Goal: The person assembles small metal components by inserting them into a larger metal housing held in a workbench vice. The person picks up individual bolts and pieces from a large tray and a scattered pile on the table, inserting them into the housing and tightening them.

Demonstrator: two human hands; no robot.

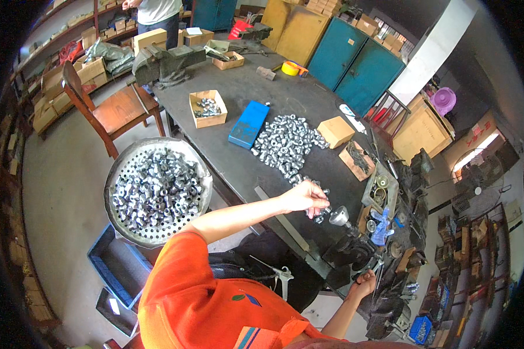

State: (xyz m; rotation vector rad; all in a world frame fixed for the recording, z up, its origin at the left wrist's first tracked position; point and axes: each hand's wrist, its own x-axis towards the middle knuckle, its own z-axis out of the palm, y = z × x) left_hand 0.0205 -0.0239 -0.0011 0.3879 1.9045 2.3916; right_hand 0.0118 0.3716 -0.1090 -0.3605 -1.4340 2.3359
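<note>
My left hand (306,198) reaches over the bench, its fingers pinched together; what lies between them is too small to make out. A few metal fittings (319,218) show just under its fingertips. Beside them is a silver funnel-shaped piece (339,216) at the front of a dark bench machine (349,251). My right hand (364,284) is curled closed at the machine's near side, next to a shiny metal rod (379,272); its grip is partly hidden. Beyond my left hand spreads a heap of silver fittings (288,142).
A perforated round pan (155,239) full of fittings stands left of the bench, above blue crates (108,256). On the bench are a blue box (248,124), a carton of fittings (208,120), a blue glove (381,227) and an air gun (283,279) near the edge. Another person (159,13) stands far off.
</note>
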